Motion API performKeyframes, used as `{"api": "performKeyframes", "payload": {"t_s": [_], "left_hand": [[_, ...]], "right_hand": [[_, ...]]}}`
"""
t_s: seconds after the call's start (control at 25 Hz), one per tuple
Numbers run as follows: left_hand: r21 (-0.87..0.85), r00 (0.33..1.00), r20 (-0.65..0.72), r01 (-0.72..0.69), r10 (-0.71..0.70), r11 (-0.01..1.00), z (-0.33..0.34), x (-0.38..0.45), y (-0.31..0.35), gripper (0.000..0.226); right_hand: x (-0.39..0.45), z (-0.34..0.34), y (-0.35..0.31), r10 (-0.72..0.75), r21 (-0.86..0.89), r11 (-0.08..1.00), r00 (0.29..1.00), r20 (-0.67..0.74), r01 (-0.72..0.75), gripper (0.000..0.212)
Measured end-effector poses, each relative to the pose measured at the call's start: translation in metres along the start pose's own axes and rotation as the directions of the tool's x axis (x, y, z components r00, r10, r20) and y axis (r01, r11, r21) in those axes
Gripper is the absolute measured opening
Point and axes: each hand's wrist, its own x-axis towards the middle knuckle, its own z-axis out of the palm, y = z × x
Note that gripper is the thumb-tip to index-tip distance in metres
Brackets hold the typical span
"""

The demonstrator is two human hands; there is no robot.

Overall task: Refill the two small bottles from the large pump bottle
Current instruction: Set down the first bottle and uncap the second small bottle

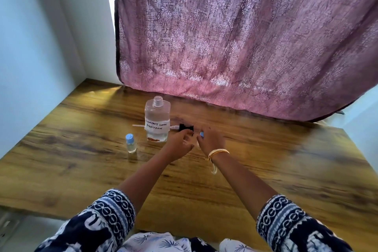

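1. A pink patterned curtain [245,37] hangs along the far edge of the table, its hem brushing the wood; pale walls close in the far left corner.
2. The wooden table [286,170] carries everything; its near edge runs under the patterned sleeves.
3. The big bottle [157,120] stands upright toward the far edge, left of centre, neck open with no pump on it. It holds clear liquid and wears a white handwritten label reading "CONTACT LENS SOLUTION".
4. The pump [185,127] lies on its side behind and just beside the big bottle: the black head shows to the right of it, the thin white tube sticks out to its left.
5. The left hand [180,141] is near the bottle's right side, fingers curled inward toward the right hand. Motion blur keeps me from telling whether it grips anything.
6. The right hand [211,141], with thin gold bangles on the wrist, is just beside the left. Its fingers are curled round a small bottle, of which mostly the blue cap [201,134] shows above the knuckles; the hand hides the body.
7. The other small bottle [131,143] stands upright, blue cap on, to the near left of the big bottle, apart from both hands, with clear liquid in its lower part.
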Motion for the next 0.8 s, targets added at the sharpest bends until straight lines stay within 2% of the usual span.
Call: {"api": "performKeyframes", "payload": {"t_s": [0.12,0.28,0.36,0.52,0.68,0.8], "left_hand": [[-0.001,1.0,-0.009,-0.005,0.005,1.0,-0.003,-0.003,-0.006,0.055],[-0.025,1.0,0.009,-0.006,0.006,1.0,-0.012,-0.008,-0.018,0.054],[-0.022,1.0,-0.011,-0.025,0.025,0.999,-0.016,-0.01,-0.023,0.046],[-0.075,0.997,-0.066,-0.056,0.051,0.996,-0.027,-0.016,-0.027,0.024],[-0.118,0.994,-0.102,-0.049,0.037,0.992,-0.036,-0.025,-0.035,0.021],[-0.15,0.995,-0.101,-0.038,0.022,0.988,-0.041,-0.031,-0.039,0.025]], "right_hand": [[-0.001,-0.001,-0.004,-0.019,0.023,1.0,1.0,-0.014,0.019,0.024],[-0.004,-0.007,-0.018,-0.002,0.312,0.95,0.999,0.033,-0.009,0.024],[-0.006,-0.015,-0.029,0.01,0.426,0.904,0.999,0.044,-0.027,0.023],[-0.009,-0.025,-0.045,0.017,0.535,0.844,0.998,0.053,-0.043,0.018],[-0.01,-0.019,-0.055,0.044,0.618,0.781,0.995,0.09,-0.09,0.023],[-0.016,-0.01,-0.065,0.12,0.607,0.781,0.989,0.087,-0.148,0.044]]}}
